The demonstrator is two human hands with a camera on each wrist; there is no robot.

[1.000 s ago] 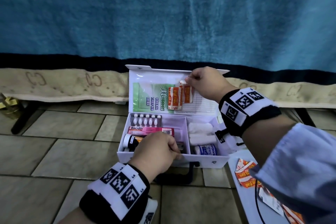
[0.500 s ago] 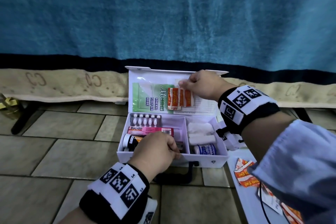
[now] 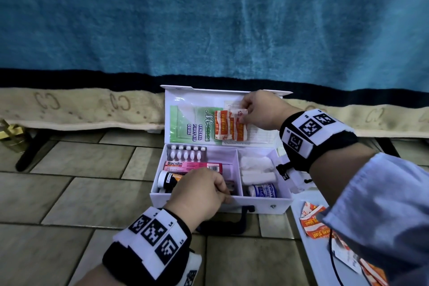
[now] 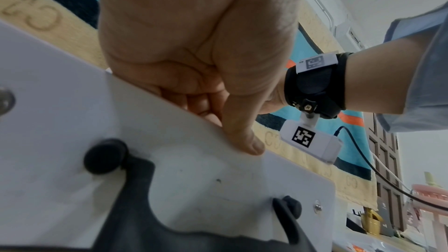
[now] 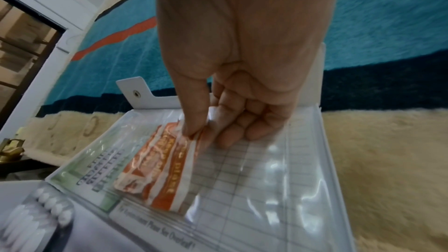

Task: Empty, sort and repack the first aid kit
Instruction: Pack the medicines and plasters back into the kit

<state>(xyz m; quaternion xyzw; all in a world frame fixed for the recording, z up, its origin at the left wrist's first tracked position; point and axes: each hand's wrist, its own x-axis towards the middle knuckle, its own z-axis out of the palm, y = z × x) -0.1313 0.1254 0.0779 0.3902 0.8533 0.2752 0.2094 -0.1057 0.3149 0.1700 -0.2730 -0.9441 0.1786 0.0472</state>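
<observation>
The white first aid kit stands open on the tiled floor, its lid leaning back against a blanket. My right hand pinches the top of the orange plaster strips against the clear lid pocket; in the right wrist view the thumb and fingers of that hand hold the plaster strips inside the plastic sleeve. My left hand grips the kit's front wall, thumb outside and fingers over the rim. Inside lie a pill blister, a pink Bacidin box, a small bottle, gauze rolls and a bandage roll.
A white tray at the right holds more orange plaster strips. The kit's black handle lies on the floor in front. A blue, black and cream blanket hangs behind. A brass object sits far left.
My right hand has come down the lid a little, pushing the orange plaster strips lower into the clear pocket. The left hand has stayed on the front wall.
</observation>
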